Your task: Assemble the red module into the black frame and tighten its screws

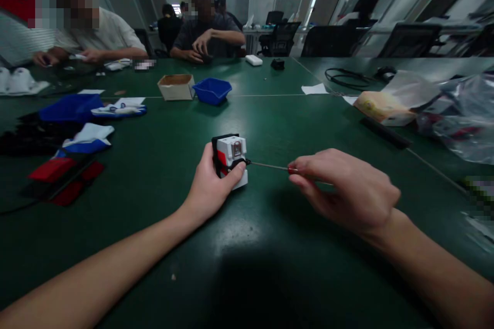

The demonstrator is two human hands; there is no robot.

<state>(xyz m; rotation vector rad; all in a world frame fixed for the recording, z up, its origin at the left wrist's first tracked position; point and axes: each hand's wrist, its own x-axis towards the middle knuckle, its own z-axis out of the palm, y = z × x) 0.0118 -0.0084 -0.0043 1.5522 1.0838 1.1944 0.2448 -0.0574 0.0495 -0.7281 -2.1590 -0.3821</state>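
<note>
My left hand (210, 182) is closed around a small white electrical block (233, 148) with a black back and an orange-red side. The thumb presses on a dark piece at its front. From the right, a thin-shafted screwdriver (268, 165) points at the block, its tip meeting a small dark piece at the block's right side. My right hand (343, 185) pinches the screwdriver near a red section; most of its handle is hidden by the fingers.
Beyond the block stand a cardboard box (176, 87) and a blue bin (212, 91). Red-and-black items (62, 177), another blue bin (71, 108) and gloves (119, 108) lie left. Plastic bags (463, 113) and a dark bar (387, 132) lie right. Co-workers sit across the green table (154, 267).
</note>
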